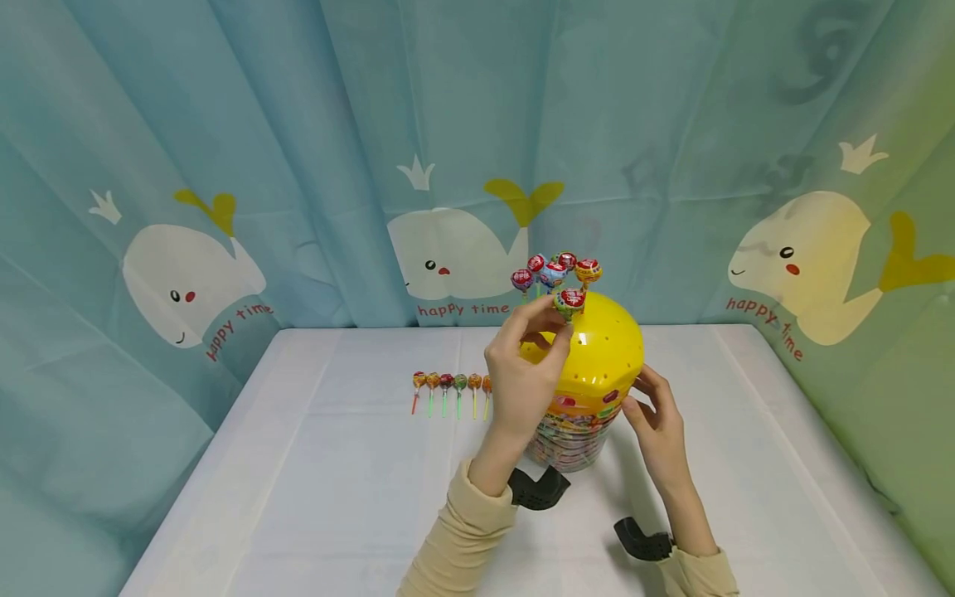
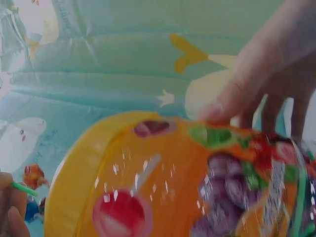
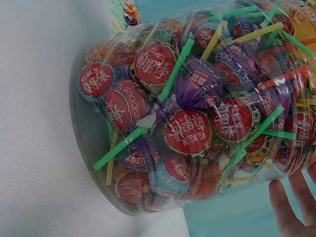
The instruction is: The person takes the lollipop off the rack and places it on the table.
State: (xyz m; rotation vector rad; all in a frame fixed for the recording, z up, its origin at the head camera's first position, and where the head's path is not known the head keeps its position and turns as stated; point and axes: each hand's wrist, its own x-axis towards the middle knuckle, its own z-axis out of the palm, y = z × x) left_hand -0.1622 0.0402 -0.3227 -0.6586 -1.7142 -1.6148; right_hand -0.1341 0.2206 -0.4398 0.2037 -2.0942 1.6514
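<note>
A clear jar (image 1: 570,448) packed with wrapped lollipops (image 3: 188,132) stands upright on the table, topped by a yellow lid (image 1: 608,340) dotted with small holes. My left hand (image 1: 522,373) is above the lid's left side, pinching a lollipop (image 1: 569,303) with a red-and-green wrapper between thumb and fingers. A green stick (image 2: 23,188) shows at its fingers in the left wrist view. Several lollipops (image 1: 553,274) stand upright at the lid's far left part. My right hand (image 1: 660,427) touches the jar's right side near the lid rim, with fairly straight fingers (image 3: 286,205).
A row of several lollipops (image 1: 460,383) lies on the white-covered table (image 1: 336,464), left of the jar; my left hand partly hides the row's right end. Behind the table hangs a blue curtain (image 1: 336,124) printed with whales.
</note>
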